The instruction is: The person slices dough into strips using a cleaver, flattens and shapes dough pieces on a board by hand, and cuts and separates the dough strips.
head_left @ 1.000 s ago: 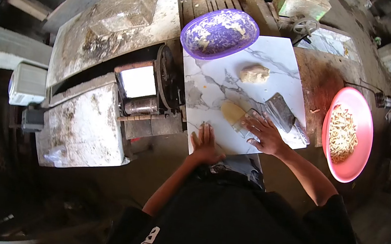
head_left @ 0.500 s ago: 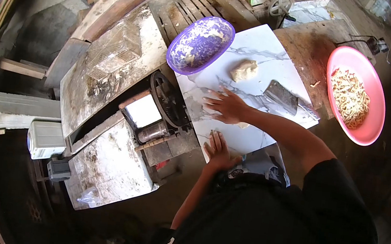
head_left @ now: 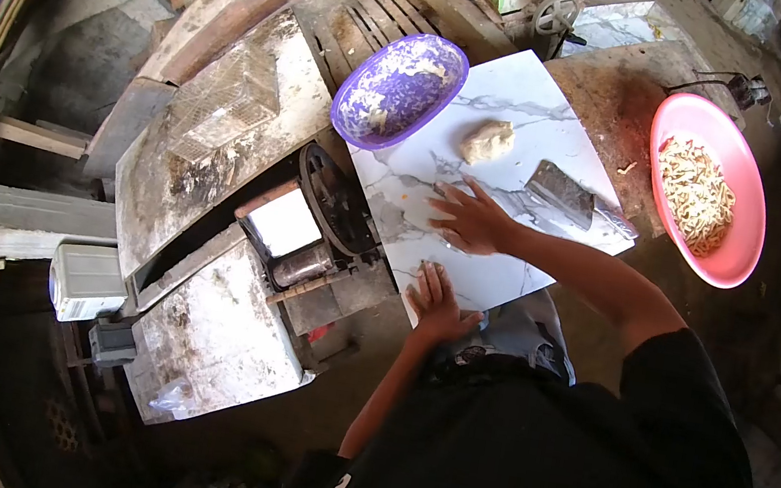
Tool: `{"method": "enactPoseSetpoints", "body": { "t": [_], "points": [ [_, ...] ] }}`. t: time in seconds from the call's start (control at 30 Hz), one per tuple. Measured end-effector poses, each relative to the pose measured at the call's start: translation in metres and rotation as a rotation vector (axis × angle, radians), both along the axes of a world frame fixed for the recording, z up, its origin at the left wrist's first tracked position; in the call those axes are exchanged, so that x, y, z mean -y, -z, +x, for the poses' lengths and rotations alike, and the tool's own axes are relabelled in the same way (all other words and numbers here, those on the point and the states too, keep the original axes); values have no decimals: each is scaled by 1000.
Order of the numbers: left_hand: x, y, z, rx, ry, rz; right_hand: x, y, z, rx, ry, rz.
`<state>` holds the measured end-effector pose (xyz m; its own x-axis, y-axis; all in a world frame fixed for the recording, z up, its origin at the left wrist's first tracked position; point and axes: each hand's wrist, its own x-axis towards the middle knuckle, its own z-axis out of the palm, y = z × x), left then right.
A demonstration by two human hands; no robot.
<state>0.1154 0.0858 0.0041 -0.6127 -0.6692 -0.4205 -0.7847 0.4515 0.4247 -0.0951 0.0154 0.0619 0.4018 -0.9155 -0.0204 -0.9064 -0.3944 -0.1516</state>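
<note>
My right hand (head_left: 476, 223) lies on the white marble-patterned board (head_left: 495, 83) with its fingers spread. Whether anything is under its palm is hidden. My left hand (head_left: 436, 299) rests flat at the board's near edge, fingers stretched out and holding nothing. Beyond my right hand sits a lump of pale dough (head_left: 487, 142). A flat grey metal blade, like a dough scraper (head_left: 562, 193), lies to the right of the dough. At the board's far left corner a purple basin (head_left: 399, 91) is smeared with dough inside.
A pink basin (head_left: 753, 223) of pale cut strips stands at the right. Left of the board is a hand-cranked roller machine (head_left: 294, 248) with a dark wheel (head_left: 342, 198). Dirty white worktops (head_left: 221, 330) and a grey-white container (head_left: 90, 281) lie further left.
My right hand has slid back to the right, toward my body, across the board. The small pale piece seen below its wrist before no longer shows. My left hand has stayed put.
</note>
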Motion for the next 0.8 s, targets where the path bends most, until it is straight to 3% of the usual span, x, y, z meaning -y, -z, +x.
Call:
{"method": "enactPoseSetpoints", "body": {
  "t": [0.17, 0.27, 0.47, 0.67, 0.8],
  "points": [
    [-2, -3, 0, -7, -5, -24, 12, -9, 7, -66, -104, -10],
    [-2, -3, 1, -22, -11, -1, -18, -3, -15, 103, -109, 88],
    [-1, 3, 3, 17, -5, -26, -69, -10, -29, 191, 57, 85],
    [0, 8, 3, -27, -4, 12, 19, -3, 19, -16, 22, -13],
    [2, 6, 2, 8, 8, 12, 67, 17, 38, 54, -65, -190]
  ]
}}
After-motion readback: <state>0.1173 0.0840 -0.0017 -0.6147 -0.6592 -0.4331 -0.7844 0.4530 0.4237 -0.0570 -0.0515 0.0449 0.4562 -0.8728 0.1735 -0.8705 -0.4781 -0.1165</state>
